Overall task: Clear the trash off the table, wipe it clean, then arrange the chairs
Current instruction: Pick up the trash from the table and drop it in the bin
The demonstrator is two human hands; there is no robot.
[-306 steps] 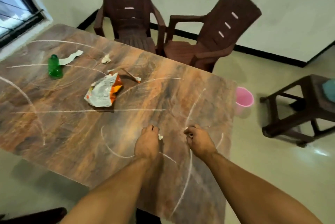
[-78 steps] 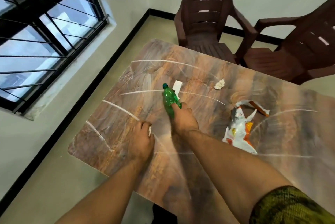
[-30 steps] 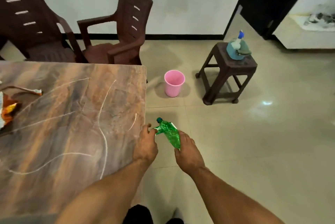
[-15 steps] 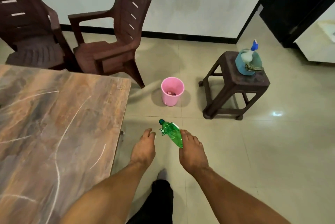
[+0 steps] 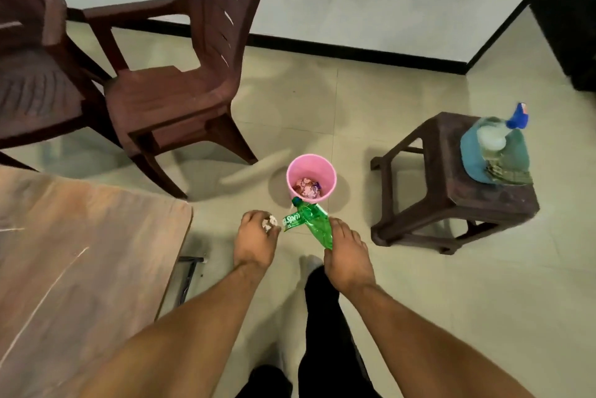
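A pale tiled floor (image 5: 419, 301) and a plain wall with a dark skirting are shown, and a pink bin (image 5: 291, 178) stands on that floor near the middle of the view. Just short of the bin, a crushed green bottle (image 5: 314, 223) is gripped at its lower end by the right hand (image 5: 346, 255), with its cap tipped towards the bin's near rim. Left of the bottle, also short of the bin, a small crumpled white scrap (image 5: 269, 223) is pinched in the curled fingers of the left hand (image 5: 254, 243). Some crumpled waste is seen inside the bin.

The clearing step is judged to be under way: both pieces are carried but not yet dropped. Only a corner of the bench (image 5: 80, 268), left of the bin, is shown. Faint white streaks are seen on it, so the wiping is judged undone. Whether more trash is left there cannot be told.

Two brown plastic chairs (image 5: 180, 98) are seen beyond and left of the bin, set at an angle to the bench, so arranging is also left. Right of the bin, a dark stool (image 5: 451, 188) bears a spray bottle (image 5: 493, 136) and a folded cloth (image 5: 471, 159).
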